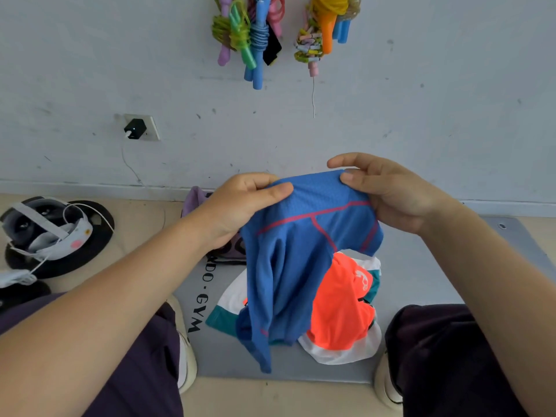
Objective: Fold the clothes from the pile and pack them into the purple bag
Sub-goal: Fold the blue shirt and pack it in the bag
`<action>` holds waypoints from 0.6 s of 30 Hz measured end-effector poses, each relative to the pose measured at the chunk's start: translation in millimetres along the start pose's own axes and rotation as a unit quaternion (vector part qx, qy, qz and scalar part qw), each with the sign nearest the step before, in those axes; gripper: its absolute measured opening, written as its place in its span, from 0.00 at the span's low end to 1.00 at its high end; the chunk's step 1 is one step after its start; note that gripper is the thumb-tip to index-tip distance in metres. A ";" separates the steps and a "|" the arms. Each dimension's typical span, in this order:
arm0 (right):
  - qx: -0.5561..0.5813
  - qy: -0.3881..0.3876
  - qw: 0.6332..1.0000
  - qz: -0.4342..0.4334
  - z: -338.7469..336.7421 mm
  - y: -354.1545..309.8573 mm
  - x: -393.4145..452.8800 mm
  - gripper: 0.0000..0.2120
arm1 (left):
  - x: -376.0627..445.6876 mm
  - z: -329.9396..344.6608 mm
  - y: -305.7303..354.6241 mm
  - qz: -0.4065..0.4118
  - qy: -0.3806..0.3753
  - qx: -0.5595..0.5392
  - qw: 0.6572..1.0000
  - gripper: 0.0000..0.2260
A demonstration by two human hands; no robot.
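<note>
Grey wall [421, 115] fills the far side, skipping ropes [249, 34] hanging high on it. From the head view we hold a blue shirt [294, 266] up over the gym mat [421, 281]: our left hand [240, 206] and right hand [391, 194] each pinch its top edge, thumbs in front. Under it lies the pile [340, 314], orange on white. Far left of the shirt, the purple bag [195, 200] peeks out behind our left hand. We should probably shake it flat and find both shoulders before folding.

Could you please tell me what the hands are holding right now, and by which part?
Both hands, left and right, pinch the blue shirt along its top edge, one at each end.
</note>
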State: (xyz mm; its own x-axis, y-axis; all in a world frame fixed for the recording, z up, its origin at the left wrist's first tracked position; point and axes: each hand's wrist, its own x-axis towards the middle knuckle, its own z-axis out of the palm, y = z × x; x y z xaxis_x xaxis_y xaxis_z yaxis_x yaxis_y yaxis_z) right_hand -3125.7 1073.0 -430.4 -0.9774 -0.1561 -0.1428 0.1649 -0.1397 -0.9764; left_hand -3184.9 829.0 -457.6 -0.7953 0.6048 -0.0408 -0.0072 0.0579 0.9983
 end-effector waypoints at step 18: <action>-0.093 -0.044 0.995 -0.007 14.3 1.3 -4.1 0.08 | -2.0 1.6 -5.3 -0.046 -0.079 0.051 0.994 0.06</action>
State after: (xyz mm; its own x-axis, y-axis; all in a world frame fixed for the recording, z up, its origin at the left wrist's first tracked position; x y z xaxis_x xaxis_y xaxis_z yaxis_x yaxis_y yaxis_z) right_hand -3119.6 1059.4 -428.8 -0.9626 -0.2413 -0.1229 0.1166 0.0404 -0.9924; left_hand -3182.3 828.7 -462.9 -0.6885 0.7102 -0.1468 -0.0081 0.1948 0.9808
